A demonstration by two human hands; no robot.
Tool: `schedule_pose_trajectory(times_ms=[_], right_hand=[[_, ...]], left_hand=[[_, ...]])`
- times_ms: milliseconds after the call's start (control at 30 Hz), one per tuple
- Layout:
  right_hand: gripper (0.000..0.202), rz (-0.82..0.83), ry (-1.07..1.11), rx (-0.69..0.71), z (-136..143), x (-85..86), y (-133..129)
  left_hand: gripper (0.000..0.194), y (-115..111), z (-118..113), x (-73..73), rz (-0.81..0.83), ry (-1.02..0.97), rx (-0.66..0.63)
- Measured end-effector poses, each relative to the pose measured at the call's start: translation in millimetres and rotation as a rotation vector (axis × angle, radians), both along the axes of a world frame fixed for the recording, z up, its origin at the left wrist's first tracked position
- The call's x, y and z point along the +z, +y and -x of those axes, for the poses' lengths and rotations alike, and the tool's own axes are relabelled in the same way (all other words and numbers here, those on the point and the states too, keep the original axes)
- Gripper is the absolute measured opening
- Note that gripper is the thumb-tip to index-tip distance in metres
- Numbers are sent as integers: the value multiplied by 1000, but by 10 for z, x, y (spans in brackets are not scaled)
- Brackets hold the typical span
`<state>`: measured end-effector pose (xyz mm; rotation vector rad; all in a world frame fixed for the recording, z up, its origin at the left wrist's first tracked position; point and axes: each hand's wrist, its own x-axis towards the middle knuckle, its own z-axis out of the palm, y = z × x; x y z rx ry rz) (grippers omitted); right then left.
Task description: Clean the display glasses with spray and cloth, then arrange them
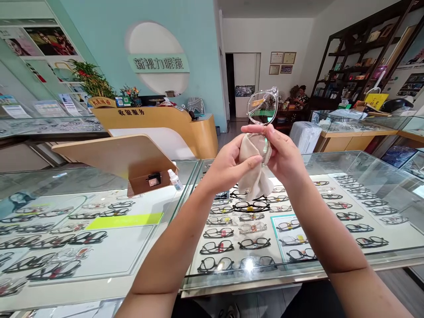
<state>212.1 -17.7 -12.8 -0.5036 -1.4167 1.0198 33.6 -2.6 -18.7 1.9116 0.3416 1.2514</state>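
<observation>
Clear-framed glasses point(263, 107) are held up on end above the glass counter, one lens above the other. My left hand point(233, 163) is closed on a pale cloth point(252, 176), its thumb pressing the cloth against the lower lens. With thumb and fingers, my right hand point(283, 152) grips the glasses near the middle of the frame. The upper lens stands free above both hands. Part of the lower lens is covered by the cloth and fingers.
Rows of glasses point(254, 243) lie inside the glass display counter point(195, 282). On its top at the left stand a tilted wooden-framed mirror point(112, 152) and a small spray bottle point(175, 180). Farther back are a reception desk point(205, 132) and a seated person point(301, 98).
</observation>
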Motion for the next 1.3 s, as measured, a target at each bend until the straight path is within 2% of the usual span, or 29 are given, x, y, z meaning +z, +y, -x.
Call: schedule_pose_trajectory(times_ms=[167, 300, 400, 533, 700, 900, 1067, 1167, 1300], right_hand=[[47, 26, -14, 101, 59, -19, -31], [44, 1, -1, 161, 115, -24, -59], [39, -20, 1, 135, 116, -17, -62], [32, -127, -2, 23, 45, 4, -23], [31, -229, -126, -38, -155, 80, -3], [28, -275, -386, 67, -327, 170, -62], [33, -244, -586, 145, -282, 117, -10], [35, -229, -584, 172, -238, 70, 44], [36, -210, -501, 200, -199, 55, 60]], left_hand=[[48, -24, -149, -76, 5, -198, 174], [43, -24, -162, -83, -82, -314, 305], [48, -7, -98, -51, -54, -263, 264], [61, 37, 26, 18, 57, -118, 160], [64, 90, 138, 59, 136, -134, 154], [65, 95, 198, 77, 189, -127, 195], [71, 52, 223, 126, 208, -106, 184], [70, 45, 233, 143, 220, -107, 178], [58, 100, 246, 136, 214, -183, 169]])
